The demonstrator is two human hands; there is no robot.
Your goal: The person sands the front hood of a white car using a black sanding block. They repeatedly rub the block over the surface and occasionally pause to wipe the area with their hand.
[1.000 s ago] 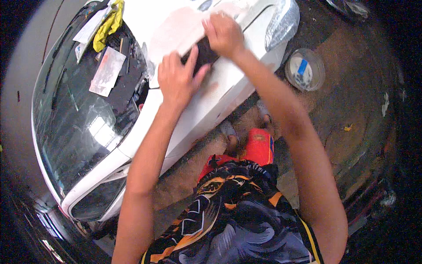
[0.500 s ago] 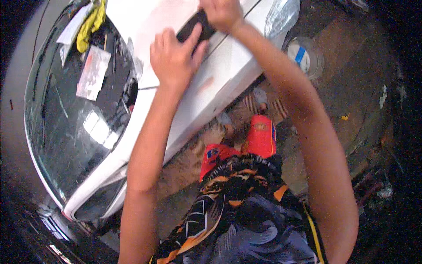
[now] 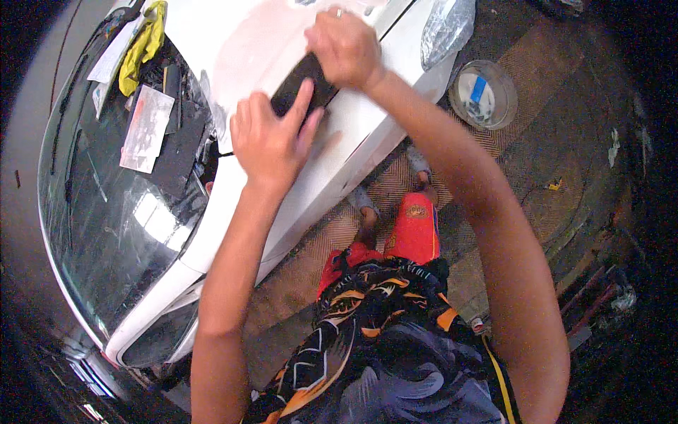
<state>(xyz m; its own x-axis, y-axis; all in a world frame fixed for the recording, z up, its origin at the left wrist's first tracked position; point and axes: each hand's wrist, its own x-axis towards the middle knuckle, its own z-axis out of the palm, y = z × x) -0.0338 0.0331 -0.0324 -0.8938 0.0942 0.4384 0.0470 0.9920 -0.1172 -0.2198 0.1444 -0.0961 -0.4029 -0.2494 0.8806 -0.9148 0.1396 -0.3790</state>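
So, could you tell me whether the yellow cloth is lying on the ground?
No, the yellow cloth lies at the windshield base, on the car.

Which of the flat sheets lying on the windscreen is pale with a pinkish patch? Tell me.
The pale sheet in the middle of the windscreen, just below the yellow cloth. The dark sheet beside it, nearer the left hand, is black.

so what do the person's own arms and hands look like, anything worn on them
Both forearms are bare from elbow to wrist: no sleeves, gloves, watch or bracelet in view. The right hand has a thin pale ring on one finger. The left hand shows no ring or other marking. Fingernails are short and unpainted as far as can be seen. Upper arms are cut off at the lower edge.
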